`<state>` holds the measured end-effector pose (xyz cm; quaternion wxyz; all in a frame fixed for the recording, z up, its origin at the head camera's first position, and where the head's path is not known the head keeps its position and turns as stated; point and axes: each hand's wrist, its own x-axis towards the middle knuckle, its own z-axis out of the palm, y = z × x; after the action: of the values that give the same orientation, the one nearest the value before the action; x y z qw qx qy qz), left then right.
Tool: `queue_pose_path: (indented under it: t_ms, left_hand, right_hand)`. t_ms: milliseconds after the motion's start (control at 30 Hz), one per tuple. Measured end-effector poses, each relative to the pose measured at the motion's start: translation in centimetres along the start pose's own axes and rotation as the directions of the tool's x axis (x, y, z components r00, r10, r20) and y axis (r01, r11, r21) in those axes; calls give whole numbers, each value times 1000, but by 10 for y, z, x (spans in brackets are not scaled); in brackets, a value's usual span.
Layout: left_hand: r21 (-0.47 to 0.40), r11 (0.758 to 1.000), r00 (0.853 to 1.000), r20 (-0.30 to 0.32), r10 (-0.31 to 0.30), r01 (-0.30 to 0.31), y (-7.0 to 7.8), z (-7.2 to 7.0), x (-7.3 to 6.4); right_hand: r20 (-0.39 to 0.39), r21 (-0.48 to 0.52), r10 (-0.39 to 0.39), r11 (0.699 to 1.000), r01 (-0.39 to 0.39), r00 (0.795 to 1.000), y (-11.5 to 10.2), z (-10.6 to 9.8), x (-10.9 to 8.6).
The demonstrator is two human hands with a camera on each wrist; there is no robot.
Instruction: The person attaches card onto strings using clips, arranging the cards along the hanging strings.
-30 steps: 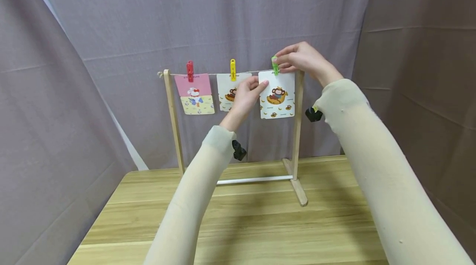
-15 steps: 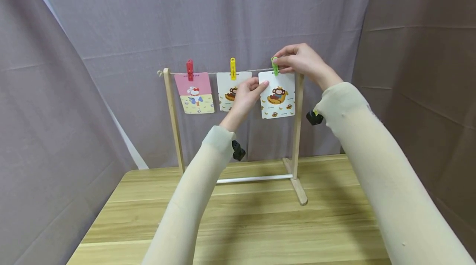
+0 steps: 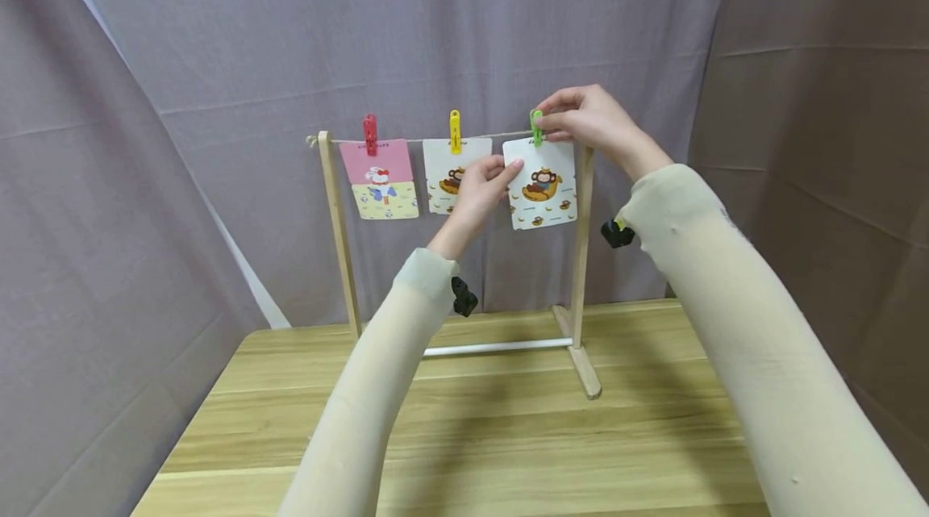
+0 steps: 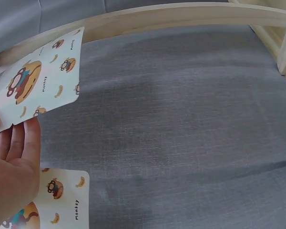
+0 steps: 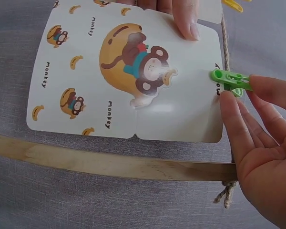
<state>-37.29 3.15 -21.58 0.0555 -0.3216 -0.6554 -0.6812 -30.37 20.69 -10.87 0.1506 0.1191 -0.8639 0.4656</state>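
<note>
My left hand (image 3: 481,190) pinches the left edge of a white monkey card (image 3: 543,190), thumb in front and fingers behind, as the left wrist view shows. At the card's top edge, my right hand (image 3: 598,122) pinches a green clothespin (image 3: 537,128) by its upper end. In the right wrist view the pin's tip (image 5: 219,75) overlaps the card's printed top edge, right by the twine (image 5: 225,38). A second monkey card (image 3: 439,158) hangs from a yellow clothespin (image 3: 455,132), partly behind my left hand. Farther left, a pink and yellow rabbit card (image 3: 381,190) hangs from a red clothespin (image 3: 371,135).
The twine runs between two wooden posts, the left post (image 3: 337,235) and the right post (image 3: 581,259). A white rod (image 3: 501,348) joins them low down. The stand rests on a wood-grain table (image 3: 508,436), with grey curtains (image 3: 254,33) behind.
Both hands keep their grips. The monkey card at the right has tilted slightly, its lower edge shifting a little to the right. The other cards hang as before.
</note>
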Motion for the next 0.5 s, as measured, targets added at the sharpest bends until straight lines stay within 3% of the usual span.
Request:
queue_pose_path:
  t_ms: [233, 500]
  left_hand:
    - [-2, 1000, 1000, 14, 19, -19, -8, -3, -5]
    - [-7, 1000, 998, 47, -29, 29, -26, -7, -17]
  right_hand:
    - [-26, -16, -32, 999, 32, 999, 2, 0, -2]
    - [-54, 6, -74, 997, 75, 996, 12, -1, -7]
